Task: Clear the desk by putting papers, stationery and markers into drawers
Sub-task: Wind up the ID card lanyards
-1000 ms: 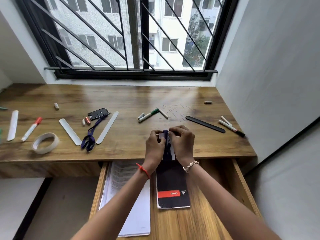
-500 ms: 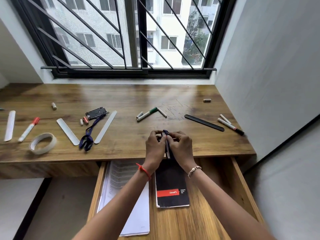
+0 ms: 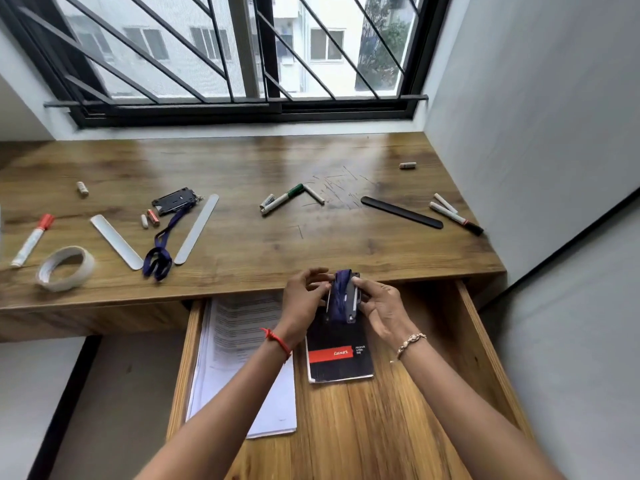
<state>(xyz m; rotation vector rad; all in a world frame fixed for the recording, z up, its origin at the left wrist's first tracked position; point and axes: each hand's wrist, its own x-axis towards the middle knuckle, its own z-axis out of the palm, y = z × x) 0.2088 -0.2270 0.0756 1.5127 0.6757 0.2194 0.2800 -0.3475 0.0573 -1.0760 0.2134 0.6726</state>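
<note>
A card holder wrapped in its blue lanyard (image 3: 343, 296) is held between my left hand (image 3: 303, 299) and my right hand (image 3: 379, 304), above the back of the open drawer (image 3: 479, 344). Inside the drawer lie a stack of printed papers (image 3: 242, 358) on the left and a black notepad with a red label (image 3: 339, 355) beside it. On the desk (image 3: 242, 244) lie a second card holder with a blue lanyard (image 3: 166, 233), a red-capped marker (image 3: 33, 239), a green-capped marker (image 3: 282, 199), a black-tipped marker (image 3: 455, 218) and a roll of tape (image 3: 64, 268).
Two pale flat strips (image 3: 116, 242) (image 3: 197, 233) and a black strip (image 3: 401, 213) lie on the desk, with small batteries (image 3: 152, 218) and chalk-like sticks (image 3: 407, 165) scattered about. A barred window runs behind. A grey wall closes the right side.
Both hands have come down and toward me, from over the desk's front edge to over the drawer, still with the wrapped card holder. The view has tilted down.
</note>
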